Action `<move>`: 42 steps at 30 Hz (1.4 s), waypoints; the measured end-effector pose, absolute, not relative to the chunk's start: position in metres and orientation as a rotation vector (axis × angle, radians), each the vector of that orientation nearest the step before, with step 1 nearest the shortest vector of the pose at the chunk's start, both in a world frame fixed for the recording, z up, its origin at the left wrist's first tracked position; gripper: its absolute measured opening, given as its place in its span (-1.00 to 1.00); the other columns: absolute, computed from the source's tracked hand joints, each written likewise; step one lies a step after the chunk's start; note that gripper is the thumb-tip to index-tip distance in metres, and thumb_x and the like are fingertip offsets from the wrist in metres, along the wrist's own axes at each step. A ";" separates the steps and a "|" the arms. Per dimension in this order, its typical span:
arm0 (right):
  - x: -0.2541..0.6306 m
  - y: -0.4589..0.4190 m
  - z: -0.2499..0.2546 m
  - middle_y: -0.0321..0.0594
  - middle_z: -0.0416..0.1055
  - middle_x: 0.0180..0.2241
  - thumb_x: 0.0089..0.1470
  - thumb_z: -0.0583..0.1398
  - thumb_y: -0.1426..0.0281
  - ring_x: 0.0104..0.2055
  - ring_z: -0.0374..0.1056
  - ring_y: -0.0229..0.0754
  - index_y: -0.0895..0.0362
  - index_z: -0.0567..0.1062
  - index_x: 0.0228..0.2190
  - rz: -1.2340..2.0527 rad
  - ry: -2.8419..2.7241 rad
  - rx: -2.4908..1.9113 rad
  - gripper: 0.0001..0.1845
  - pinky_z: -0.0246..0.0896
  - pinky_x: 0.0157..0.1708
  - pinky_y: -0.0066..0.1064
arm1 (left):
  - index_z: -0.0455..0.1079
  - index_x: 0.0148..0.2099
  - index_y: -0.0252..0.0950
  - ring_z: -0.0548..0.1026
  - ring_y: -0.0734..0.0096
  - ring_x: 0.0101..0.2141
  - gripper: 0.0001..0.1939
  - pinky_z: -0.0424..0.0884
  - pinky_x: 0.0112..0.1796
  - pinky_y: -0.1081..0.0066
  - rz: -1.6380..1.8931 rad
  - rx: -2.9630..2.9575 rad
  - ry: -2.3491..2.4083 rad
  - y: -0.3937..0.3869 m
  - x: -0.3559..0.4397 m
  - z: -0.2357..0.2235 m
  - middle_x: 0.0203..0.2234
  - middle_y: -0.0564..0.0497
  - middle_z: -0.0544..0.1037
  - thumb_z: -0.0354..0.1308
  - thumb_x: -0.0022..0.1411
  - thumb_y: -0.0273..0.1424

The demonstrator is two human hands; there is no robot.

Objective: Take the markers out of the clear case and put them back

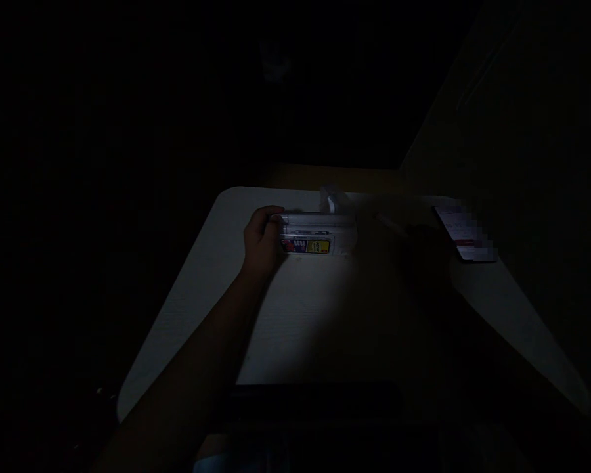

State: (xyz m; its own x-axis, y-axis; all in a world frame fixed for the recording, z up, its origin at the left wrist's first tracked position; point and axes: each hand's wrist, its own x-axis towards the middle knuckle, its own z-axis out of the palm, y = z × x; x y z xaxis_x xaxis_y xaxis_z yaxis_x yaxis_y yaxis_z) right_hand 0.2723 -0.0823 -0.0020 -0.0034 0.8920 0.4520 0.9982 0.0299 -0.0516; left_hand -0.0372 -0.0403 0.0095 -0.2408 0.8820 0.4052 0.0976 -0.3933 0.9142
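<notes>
My left hand (263,240) is closed on the left end of a clear plastic pack (345,240), which lies on its side on the white table (192,295). Long pale rods show through the pack, and a purple and yellow label (306,246) is on its near side. Crumpled clear plastic (333,199) stands up behind the pack. Deep shadow covers my right hand (426,249), to the right of the pack. A slim pale stick (391,224), pen-like in shape, sticks out leftward from its fingers, which look closed on it.
A phone (465,233) with a lit screen lies at the table's right edge, close to my right hand. The table has rounded corners. A dark bar-like shape (315,399) crosses the near edge. The surroundings are very dark.
</notes>
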 end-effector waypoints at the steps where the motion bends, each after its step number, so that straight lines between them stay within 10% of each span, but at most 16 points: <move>1: 0.263 -0.085 0.003 0.16 0.41 -0.06 0.15 -0.01 0.38 -0.02 0.29 0.16 0.31 0.45 -0.05 -0.390 -1.972 -1.832 -0.57 0.18 -0.06 0.06 | 0.41 -0.28 -0.25 0.35 0.47 -0.52 -0.84 0.29 -0.52 0.47 1.693 1.406 1.199 -0.040 -0.037 0.009 -0.51 0.06 0.43 0.07 0.08 -0.33; 18: 0.199 -0.065 0.026 -0.07 0.43 -0.19 0.09 0.04 0.37 -0.15 0.37 -0.11 0.13 0.51 -0.24 0.217 -1.998 -1.332 -0.71 0.32 -0.16 -0.22 | 0.41 -0.27 -0.23 0.33 0.47 -0.52 -0.84 0.26 -0.52 0.46 1.695 1.411 1.187 -0.041 -0.037 0.008 -0.52 0.06 0.40 0.06 0.10 -0.33; 42: 0.205 -0.072 0.038 0.04 0.46 -0.05 0.18 -0.03 0.45 -0.03 0.35 0.01 0.23 0.46 -0.05 -0.102 -2.320 -1.393 -0.61 0.25 -0.03 -0.12 | 0.41 -0.30 -0.24 0.38 0.41 -0.42 -0.84 0.31 -0.44 0.43 1.707 1.473 1.257 -0.043 -0.037 0.013 -0.46 0.04 0.45 0.06 0.07 -0.34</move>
